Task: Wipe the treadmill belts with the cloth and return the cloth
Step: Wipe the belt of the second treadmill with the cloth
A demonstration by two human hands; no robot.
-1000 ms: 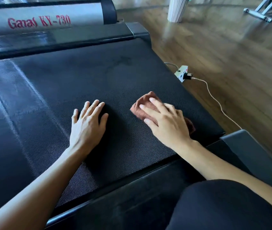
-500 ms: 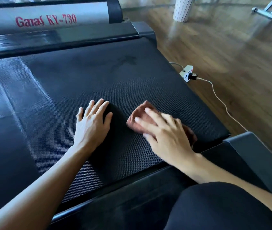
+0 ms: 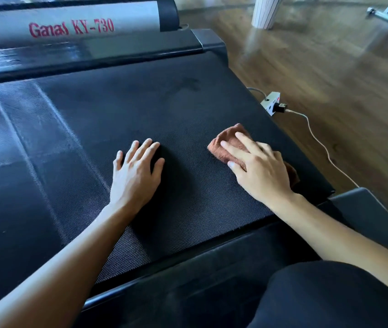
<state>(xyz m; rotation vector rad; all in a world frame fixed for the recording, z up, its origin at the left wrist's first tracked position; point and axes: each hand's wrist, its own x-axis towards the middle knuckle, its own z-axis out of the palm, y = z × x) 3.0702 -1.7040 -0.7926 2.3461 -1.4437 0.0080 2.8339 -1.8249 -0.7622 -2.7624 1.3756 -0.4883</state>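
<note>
A black textured treadmill belt (image 3: pixel 98 129) fills most of the head view. A small reddish-brown cloth (image 3: pixel 226 142) lies bunched on the belt near its right edge. My right hand (image 3: pixel 256 166) presses flat on the cloth with straight fingers and covers most of it. My left hand (image 3: pixel 136 171) rests flat on the bare belt, fingers spread, about a hand's width left of the cloth.
The grey motor cover (image 3: pixel 69 27) marked "Ganas KY-730" lies at the belt's far end. On the wooden floor (image 3: pixel 330 67) to the right sit a white power strip (image 3: pixel 271 106) and its cable (image 3: pixel 323 147). A white ribbed bin (image 3: pixel 266 10) stands further back. My knee (image 3: pixel 330 297) is bottom right.
My right hand has slid the cloth to the right along the belt, away from my left hand. My left hand has stayed flat in place.
</note>
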